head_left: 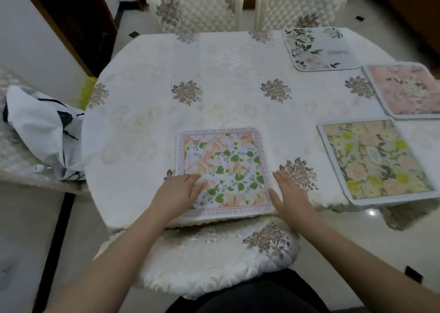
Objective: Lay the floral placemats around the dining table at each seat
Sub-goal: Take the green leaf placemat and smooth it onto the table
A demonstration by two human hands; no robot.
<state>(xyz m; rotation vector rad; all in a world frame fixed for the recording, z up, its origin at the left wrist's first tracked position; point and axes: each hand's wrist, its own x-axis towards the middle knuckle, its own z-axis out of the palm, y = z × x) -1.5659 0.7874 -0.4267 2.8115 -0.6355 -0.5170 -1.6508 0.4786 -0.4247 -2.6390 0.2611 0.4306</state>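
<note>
1. A dining table (228,79) is standing mid-room, wearing a cream tablecloth (147,112) embroidered with brownish flower clusters.
2. Beyond the table's far edge, 2 quilted cream chair backs (197,5) (300,2) are standing side by side.
3. At the table's near edge, a cushioned chair seat (214,260) in matching fabric is tucking under the cloth.
4. Left of the table, a white bag with dark straps (40,127) is lying on another covered seat (14,160).
5. A glossy pale tile floor (26,229) with dark inlay strips is reflecting light below the table.
6. Left of the table, a white wall (31,39) is meeting a dark wooden door frame (71,15).
</note>
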